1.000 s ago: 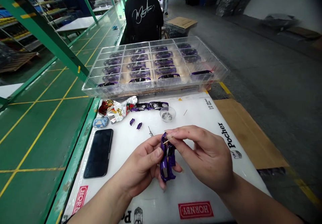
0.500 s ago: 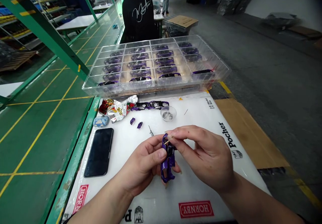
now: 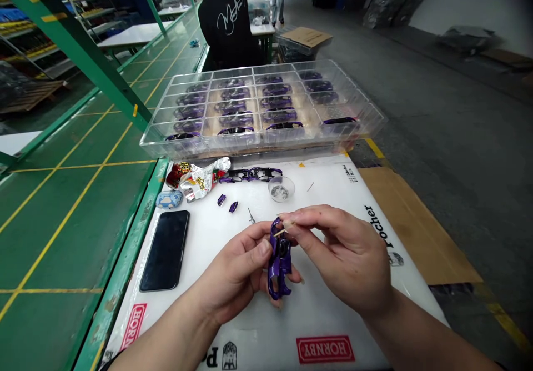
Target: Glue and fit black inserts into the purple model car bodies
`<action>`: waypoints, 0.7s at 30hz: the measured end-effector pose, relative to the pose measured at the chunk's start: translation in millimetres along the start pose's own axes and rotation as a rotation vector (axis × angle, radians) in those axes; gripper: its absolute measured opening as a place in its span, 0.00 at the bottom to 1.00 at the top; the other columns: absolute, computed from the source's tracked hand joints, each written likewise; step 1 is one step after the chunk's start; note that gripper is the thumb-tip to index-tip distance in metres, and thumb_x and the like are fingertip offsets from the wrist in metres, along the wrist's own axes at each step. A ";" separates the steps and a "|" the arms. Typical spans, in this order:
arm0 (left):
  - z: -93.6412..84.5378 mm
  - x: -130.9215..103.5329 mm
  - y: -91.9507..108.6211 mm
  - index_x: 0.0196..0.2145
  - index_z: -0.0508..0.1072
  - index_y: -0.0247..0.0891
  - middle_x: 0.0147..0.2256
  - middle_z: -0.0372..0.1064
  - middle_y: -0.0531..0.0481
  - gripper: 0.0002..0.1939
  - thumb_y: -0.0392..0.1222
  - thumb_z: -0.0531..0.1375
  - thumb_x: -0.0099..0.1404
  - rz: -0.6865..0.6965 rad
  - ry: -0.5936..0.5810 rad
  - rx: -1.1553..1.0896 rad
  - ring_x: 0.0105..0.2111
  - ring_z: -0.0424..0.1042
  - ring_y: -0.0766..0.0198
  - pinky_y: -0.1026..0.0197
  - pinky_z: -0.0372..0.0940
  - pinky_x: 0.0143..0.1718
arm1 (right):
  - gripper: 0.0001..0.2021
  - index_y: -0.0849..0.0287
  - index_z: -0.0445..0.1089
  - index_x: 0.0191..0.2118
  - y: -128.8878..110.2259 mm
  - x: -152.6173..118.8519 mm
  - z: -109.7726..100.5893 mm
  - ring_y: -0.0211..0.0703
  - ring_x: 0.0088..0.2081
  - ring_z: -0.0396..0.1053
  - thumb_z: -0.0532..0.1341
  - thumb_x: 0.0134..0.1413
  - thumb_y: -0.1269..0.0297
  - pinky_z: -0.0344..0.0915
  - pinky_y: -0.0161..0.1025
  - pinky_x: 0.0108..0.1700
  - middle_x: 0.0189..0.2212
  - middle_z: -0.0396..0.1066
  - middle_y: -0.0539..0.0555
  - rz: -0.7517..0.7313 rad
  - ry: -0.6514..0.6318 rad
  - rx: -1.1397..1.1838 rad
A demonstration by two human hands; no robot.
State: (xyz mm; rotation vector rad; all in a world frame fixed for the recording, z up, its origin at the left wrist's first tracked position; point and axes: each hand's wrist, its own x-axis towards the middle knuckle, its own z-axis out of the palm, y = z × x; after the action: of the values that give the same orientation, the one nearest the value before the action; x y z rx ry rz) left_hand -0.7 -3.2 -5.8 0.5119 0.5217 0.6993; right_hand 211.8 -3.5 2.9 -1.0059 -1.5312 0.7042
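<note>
My left hand grips a purple car-body part, held upright over the white work surface. A thin pale stick is pinched between the thumb and index finger of my right hand, its tip at the upper end of the purple part. Two small purple pieces lie beyond my left hand, near a thin metal tool. A small clear dish with tiny bits in it stands farther back, beside a row of purple and black parts.
A clear compartment tray of purple parts spans the back. To the left are a black phone, a blue case and a crumpled wrapper. A green post rises at left; a person in black is beyond the tray.
The stick shows more of its length and lies at a flatter angle, with my right fingertips slightly farther from the purple part. The whole view has shifted slightly.
</note>
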 end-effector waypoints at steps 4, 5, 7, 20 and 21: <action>0.2 -1.4 1.9 0.63 0.79 0.38 0.42 0.87 0.36 0.24 0.55 0.72 0.78 -0.028 -0.012 -0.023 0.39 0.89 0.53 0.61 0.85 0.33 | 0.13 0.46 0.84 0.54 -1.7 -0.3 0.0 0.43 0.50 0.87 0.73 0.74 0.74 0.85 0.39 0.53 0.50 0.88 0.47 0.018 0.004 0.039; 0.6 -1.7 2.6 0.63 0.79 0.39 0.44 0.86 0.36 0.24 0.54 0.71 0.78 -0.032 -0.003 -0.033 0.43 0.90 0.50 0.59 0.85 0.34 | 0.13 0.46 0.84 0.54 -2.5 -0.3 0.0 0.43 0.50 0.87 0.73 0.74 0.74 0.85 0.39 0.54 0.51 0.88 0.47 0.019 0.006 0.044; 1.9 -1.9 4.3 0.63 0.80 0.40 0.50 0.85 0.36 0.23 0.51 0.72 0.77 -0.032 0.014 -0.049 0.48 0.90 0.45 0.57 0.87 0.34 | 0.13 0.46 0.84 0.54 -3.8 0.0 -0.1 0.43 0.50 0.88 0.73 0.74 0.74 0.85 0.39 0.54 0.51 0.88 0.47 0.011 0.010 0.050; 2.3 0.2 0.4 0.62 0.81 0.41 0.48 0.83 0.41 0.25 0.47 0.78 0.71 0.001 -0.001 -0.023 0.36 0.87 0.58 0.62 0.85 0.30 | 0.15 0.46 0.84 0.55 -1.7 -2.3 -1.1 0.45 0.48 0.88 0.74 0.72 0.75 0.87 0.42 0.55 0.50 0.88 0.48 0.006 0.004 0.063; 2.8 0.5 0.4 0.61 0.81 0.41 0.48 0.83 0.41 0.25 0.46 0.78 0.71 0.001 0.005 -0.021 0.36 0.87 0.57 0.62 0.85 0.30 | 0.15 0.46 0.84 0.55 -1.6 -2.5 -1.1 0.45 0.49 0.88 0.74 0.72 0.75 0.87 0.42 0.55 0.50 0.88 0.48 0.005 0.002 0.058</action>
State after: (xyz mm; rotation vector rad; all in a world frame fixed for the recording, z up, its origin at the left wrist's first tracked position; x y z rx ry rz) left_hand 1.1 -3.3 -3.6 0.4911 0.5181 0.7059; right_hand 212.5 -6.6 3.3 -0.9670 -1.4986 0.7468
